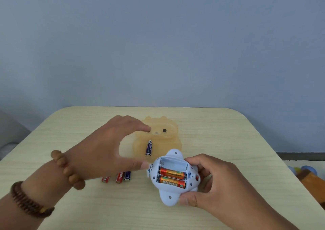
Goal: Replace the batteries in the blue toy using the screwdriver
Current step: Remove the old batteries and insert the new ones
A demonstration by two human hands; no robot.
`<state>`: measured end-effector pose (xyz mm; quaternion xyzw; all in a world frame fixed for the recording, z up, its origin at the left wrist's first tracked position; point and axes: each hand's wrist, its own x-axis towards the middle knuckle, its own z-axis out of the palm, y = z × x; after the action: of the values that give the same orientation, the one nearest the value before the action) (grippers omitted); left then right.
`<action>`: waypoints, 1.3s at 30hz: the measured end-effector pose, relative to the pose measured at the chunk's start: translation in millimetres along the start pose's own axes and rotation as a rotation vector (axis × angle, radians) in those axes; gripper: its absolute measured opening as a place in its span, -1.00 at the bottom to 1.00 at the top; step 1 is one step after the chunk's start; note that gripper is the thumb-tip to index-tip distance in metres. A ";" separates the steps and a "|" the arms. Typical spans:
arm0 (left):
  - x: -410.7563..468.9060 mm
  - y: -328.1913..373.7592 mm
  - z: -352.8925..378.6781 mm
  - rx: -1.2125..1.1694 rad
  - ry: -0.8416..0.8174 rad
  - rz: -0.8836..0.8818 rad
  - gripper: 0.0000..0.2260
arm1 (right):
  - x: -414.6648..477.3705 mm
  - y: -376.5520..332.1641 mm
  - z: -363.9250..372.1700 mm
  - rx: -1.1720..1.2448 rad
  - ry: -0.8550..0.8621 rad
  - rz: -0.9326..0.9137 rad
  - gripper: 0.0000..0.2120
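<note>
Cradling the blue toy [171, 177] belly-up near the table's [246, 142] front edge, the right hand [214, 182] grips it; two orange batteries [172, 178] fill the uncovered compartment, one slot empty. Left hand [105, 147] hovers unclenched over loose batteries [117, 177]. Farther back, the bear tray [158, 138] holds another battery [149, 147]; no screwdriver visible
</note>
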<state>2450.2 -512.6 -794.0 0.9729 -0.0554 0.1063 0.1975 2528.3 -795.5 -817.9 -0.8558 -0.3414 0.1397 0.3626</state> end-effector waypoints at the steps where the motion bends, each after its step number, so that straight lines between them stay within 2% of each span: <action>1: -5.3 8.6 -1.1 -0.023 0.005 0.011 -0.27 | -0.3 -0.8 -0.4 -0.004 -0.005 0.003 -0.46; 5: -20.3 40.6 18.2 -0.089 -0.058 0.014 -0.15 | -1.4 -5.7 -3.8 -0.008 -0.014 0.006 -0.48; 9: -20.7 49.7 41.2 -0.133 -0.029 0.020 -0.23 | -2.8 -7.9 -7.1 -0.017 -0.030 0.019 -0.46; 12: -21.3 45.8 43.4 -0.153 0.014 0.011 -0.27 | -5.6 -11.4 -7.4 -0.038 -0.051 0.004 -0.35; 15: -21.2 47.6 44.0 -0.184 0.036 -0.007 -0.30 | -4.5 -23.2 -2.1 0.017 0.037 -0.017 -0.29; 18: -20.3 50.7 46.8 -0.220 0.030 -0.011 -0.31 | 3.7 -38.5 10.0 -0.005 0.111 -0.063 -0.40; 26: -18.4 49.6 45.6 -0.227 0.025 -0.015 -0.36 | 19.3 -44.0 31.1 -0.067 0.112 -0.050 -0.75; 36: -16.9 49.9 46.6 -0.259 0.032 -0.003 -0.37 | 20.2 -45.2 31.1 -0.029 0.133 -0.048 -0.78; 39: -16.8 50.7 46.0 -0.269 0.033 0.000 -0.37 | 19.1 -44.9 29.8 0.021 0.126 -0.048 -0.74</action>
<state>2434.7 -576.1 -820.3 0.9357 -0.0660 0.1138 0.3273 2506.0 -744.1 -806.4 -0.8506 -0.3368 0.0803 0.3956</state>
